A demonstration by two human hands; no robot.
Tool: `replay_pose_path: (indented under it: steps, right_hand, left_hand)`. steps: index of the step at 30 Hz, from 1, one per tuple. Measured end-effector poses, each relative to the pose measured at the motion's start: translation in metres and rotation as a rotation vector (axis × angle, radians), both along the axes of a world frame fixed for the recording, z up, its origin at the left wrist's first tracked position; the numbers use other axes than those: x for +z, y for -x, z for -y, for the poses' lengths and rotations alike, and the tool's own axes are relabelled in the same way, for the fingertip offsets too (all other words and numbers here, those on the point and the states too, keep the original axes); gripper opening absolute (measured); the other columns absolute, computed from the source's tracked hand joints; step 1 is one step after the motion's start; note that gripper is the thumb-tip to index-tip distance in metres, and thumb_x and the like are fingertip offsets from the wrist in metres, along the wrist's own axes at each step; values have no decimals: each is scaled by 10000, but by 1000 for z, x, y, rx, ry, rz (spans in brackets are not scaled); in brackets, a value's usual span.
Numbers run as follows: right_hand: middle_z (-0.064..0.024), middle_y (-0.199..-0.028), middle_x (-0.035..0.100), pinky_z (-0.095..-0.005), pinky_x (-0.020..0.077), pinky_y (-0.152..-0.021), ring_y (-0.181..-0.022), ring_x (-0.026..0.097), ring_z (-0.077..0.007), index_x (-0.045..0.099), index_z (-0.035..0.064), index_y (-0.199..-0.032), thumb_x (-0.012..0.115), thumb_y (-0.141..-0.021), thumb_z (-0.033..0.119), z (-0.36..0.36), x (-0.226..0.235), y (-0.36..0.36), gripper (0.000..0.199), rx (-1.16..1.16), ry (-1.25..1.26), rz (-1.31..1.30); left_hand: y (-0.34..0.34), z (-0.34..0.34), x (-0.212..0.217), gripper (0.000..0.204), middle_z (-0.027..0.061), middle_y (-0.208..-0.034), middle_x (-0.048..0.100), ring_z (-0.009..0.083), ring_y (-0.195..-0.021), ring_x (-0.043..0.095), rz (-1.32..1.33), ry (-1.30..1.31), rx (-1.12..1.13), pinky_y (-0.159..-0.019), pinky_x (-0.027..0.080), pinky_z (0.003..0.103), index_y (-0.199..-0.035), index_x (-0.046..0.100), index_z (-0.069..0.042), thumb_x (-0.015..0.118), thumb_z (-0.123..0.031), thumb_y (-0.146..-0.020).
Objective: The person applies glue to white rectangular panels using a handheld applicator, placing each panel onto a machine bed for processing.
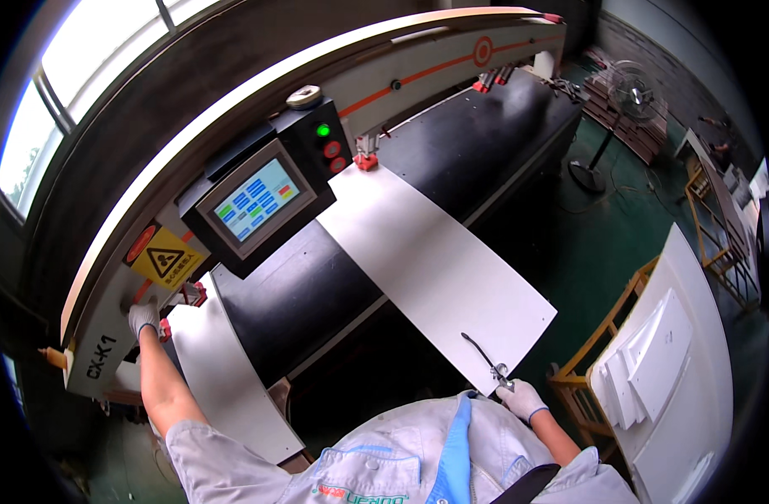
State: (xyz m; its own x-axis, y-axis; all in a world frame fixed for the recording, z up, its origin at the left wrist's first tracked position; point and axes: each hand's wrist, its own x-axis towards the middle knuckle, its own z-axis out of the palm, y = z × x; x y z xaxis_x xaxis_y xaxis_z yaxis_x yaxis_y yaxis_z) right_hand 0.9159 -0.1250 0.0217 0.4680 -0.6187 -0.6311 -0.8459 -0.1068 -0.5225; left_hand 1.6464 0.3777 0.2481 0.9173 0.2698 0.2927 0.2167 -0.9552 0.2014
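Observation:
My left hand (pixel 144 319), in a white glove, reaches out to the face of the machine's long white beam (pixel 410 71), just below a yellow warning sign. Its fingers are too unclear to show whether they grip anything. On the right, my gloved right hand (pixel 523 398) is closed around a small metal tool (pixel 500 374) with a thin, bent black tube. That tool is over the near end of a long white panel (pixel 431 265), which runs back under the beam to a red-footed clamp (pixel 366 160). Another white panel (pixel 225 374) lies on the left, by my left arm.
A touchscreen (pixel 258 200) and a button box with a green light (pixel 323 131) hang on the beam above the black worktable (pixel 477 139). At the right, a yellow-framed trolley (pixel 586 382) carries white boards (pixel 653 361). Farther back stands a pedestal fan (pixel 632 92).

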Motion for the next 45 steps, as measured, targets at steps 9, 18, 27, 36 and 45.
replay_pose_path:
  steps: [9, 18, 27, 36, 45]
  right_hand:
    - [-271, -1022, 724, -487, 539, -886, -969, 700, -428, 739, 13, -983, 612, -907, 439, 1, -7, -11, 451, 113, -39, -23]
    - [-201, -768, 692, -461, 540, -707, -720, 700, -312, 649, -23, -980, 616, -971, 392, 3, -56, 14, 417, -320, 240, 15]
    - [-160, -704, 648, -435, 511, -645, -668, 651, -309, 631, 25, -856, 644, -945, 426, -7, -8, 33, 411, -227, 102, 55]
    - [-267, -919, 716, -511, 539, -818, -913, 698, -439, 681, 3, -923, 634, -907, 511, -6, -14, 26, 510, -202, 138, 26]
    - [-184, -701, 675, -452, 538, -658, -665, 695, -314, 656, -4, -887, 656, -935, 461, -7, -28, 43, 467, -426, 137, 80]
  left_hand:
    - [23, -5, 6, 531, 295, -1133, 708, 439, -1114, 677, -91, -264, -178, -958, 541, 502, -1092, 743, 23, 706, -429, -815]
    - [25, -5, 3, 486, 286, -1125, 709, 440, -1120, 669, -65, -272, -215, -974, 531, 504, -1100, 751, -14, 677, -400, -814]
    - [24, 0, -4, 519, 303, -1133, 711, 437, -1129, 673, -52, -105, -176, -988, 530, 484, -1068, 753, 36, 728, -392, -774]
    - [25, -14, -3, 530, 293, -1172, 707, 424, -1156, 658, -13, -117, -93, -1005, 520, 470, -1120, 737, 25, 708, -392, -794]
    - [-7, -9, -32, 582, 271, -1249, 691, 433, -1167, 656, 186, 76, -270, -1011, 502, 457, -1257, 654, 46, 735, -326, -817]
